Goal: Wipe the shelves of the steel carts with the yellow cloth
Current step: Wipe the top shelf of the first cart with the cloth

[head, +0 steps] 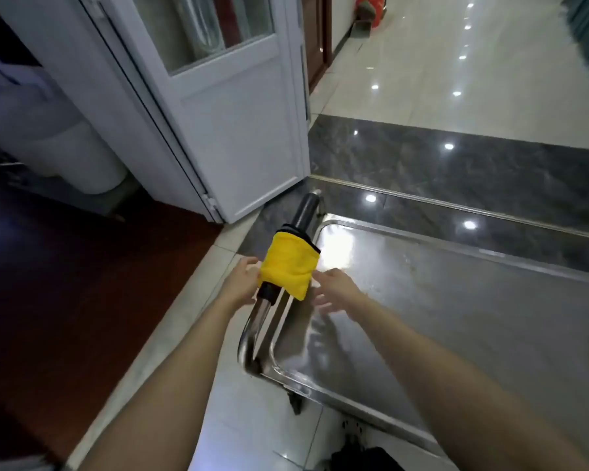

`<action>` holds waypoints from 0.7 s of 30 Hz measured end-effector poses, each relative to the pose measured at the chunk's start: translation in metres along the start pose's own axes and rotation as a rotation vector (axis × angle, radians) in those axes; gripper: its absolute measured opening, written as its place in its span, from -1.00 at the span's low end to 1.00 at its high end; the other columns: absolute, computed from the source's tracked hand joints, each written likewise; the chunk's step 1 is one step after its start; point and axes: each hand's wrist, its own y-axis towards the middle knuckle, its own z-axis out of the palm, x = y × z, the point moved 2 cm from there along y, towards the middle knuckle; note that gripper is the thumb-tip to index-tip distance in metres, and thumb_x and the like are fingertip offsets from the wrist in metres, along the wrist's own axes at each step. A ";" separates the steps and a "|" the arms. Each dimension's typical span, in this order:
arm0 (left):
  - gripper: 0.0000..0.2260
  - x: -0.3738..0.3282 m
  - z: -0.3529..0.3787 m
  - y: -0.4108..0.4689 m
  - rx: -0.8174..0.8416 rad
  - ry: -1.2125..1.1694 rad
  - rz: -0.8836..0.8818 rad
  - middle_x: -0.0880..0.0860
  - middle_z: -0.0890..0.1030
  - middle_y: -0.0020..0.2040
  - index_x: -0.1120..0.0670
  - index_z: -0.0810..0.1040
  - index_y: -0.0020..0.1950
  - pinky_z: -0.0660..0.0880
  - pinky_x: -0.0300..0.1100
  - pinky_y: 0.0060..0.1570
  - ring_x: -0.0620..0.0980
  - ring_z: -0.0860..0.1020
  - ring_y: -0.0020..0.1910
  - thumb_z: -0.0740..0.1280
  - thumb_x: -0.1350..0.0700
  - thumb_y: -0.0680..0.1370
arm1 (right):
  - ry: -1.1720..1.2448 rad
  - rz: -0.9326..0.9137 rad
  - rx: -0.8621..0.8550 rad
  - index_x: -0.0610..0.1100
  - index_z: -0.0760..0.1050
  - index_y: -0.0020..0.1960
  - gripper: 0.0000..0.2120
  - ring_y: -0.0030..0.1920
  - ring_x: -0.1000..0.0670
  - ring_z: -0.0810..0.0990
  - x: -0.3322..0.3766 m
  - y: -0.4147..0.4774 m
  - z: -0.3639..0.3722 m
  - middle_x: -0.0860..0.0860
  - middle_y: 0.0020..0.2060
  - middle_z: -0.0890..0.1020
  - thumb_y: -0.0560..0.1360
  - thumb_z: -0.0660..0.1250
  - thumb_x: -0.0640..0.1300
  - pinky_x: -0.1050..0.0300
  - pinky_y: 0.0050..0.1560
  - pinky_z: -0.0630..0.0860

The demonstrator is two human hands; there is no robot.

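Note:
A yellow cloth (289, 263) hangs folded over the black-gripped handle (305, 209) of a steel cart. The cart's top shelf (456, 317) is a shiny tray with a raised rim, stretching to the right. My left hand (240, 282) touches the cloth's left edge with its fingertips. My right hand (334, 290) is just right of the cloth, fingers spread and blurred, close to its lower corner; contact is unclear. Neither hand plainly grips the cloth.
A white door (238, 130) stands ajar just beyond the handle. A dark red floor (65, 283) lies to the left, and glossy tiles with a dark stone strip (473, 164) lie ahead. A black cart wheel (295, 402) shows below the shelf corner.

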 end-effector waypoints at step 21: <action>-0.62 -0.034 -0.030 0.023 0.314 -0.519 0.099 0.21 0.51 0.33 0.07 0.54 0.34 0.62 0.03 -0.09 0.23 0.58 0.15 0.37 0.38 0.57 | 0.400 -0.345 -0.478 -0.03 0.44 0.32 -0.69 0.14 -0.22 0.62 0.025 -0.030 -0.014 -0.07 0.11 0.55 0.61 0.33 -0.22 -0.20 0.04 0.72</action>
